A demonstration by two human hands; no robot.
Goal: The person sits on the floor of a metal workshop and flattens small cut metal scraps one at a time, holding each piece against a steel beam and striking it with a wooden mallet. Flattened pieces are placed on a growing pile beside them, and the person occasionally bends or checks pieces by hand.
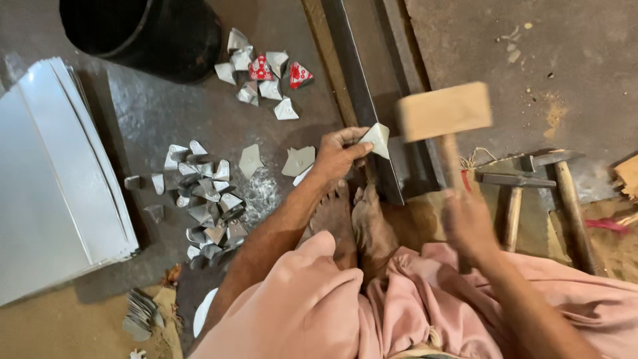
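Note:
My left hand (337, 151) pinches a small folded sheet-metal piece (377, 138) against the edge of a long dark steel angle bar (362, 100) lying on the floor. My right hand (468, 223) grips the handle of a wooden mallet (444, 111), whose blurred head hangs just right of the metal piece, above the bar. My bare feet (355, 219) rest on the floor by the near end of the bar.
A heap of bent metal pieces (203, 199) lies left, and another small heap (262, 73) beside a black bucket (149, 33). White sheets (53, 179) are stacked far left. Two steel hammers (531, 193) lie right.

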